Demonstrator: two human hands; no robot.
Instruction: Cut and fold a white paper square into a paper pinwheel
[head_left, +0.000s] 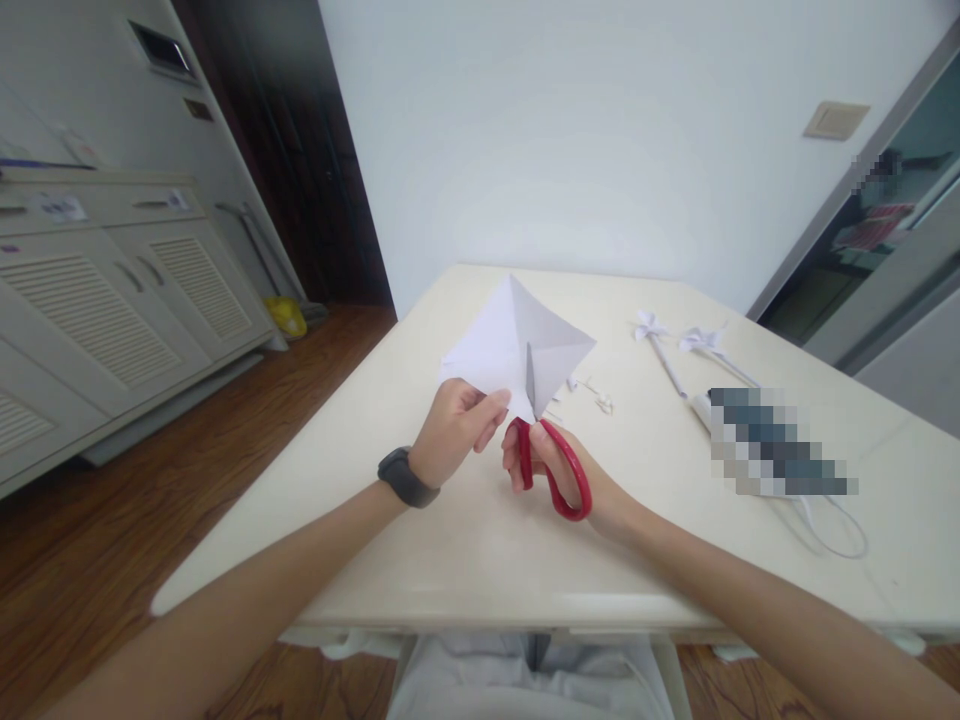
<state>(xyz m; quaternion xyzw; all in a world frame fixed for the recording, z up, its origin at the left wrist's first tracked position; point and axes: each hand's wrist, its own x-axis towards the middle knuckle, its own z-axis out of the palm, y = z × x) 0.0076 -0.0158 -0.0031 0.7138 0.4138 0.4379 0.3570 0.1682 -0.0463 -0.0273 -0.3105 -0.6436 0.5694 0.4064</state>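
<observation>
A square sheet of white paper (487, 340) with fold creases is held up above the table, one corner pointing away from me. My left hand (465, 425) pinches its near left edge between thumb and fingers. Red-handled scissors (568, 470) are in my right hand (559, 465), thumb and fingers through the loops. Their blades reach into the paper from its near corner, one blade showing on top along a crease. The two hands are close together but apart.
Small paper scraps (602, 401) lie on the cream table (360, 540) behind the scissors. To the right are two paper pinwheel-like pieces (651, 325) on sticks and a blurred-out object (772, 445) with a thin cord. A white wall (525, 130) stands behind the table.
</observation>
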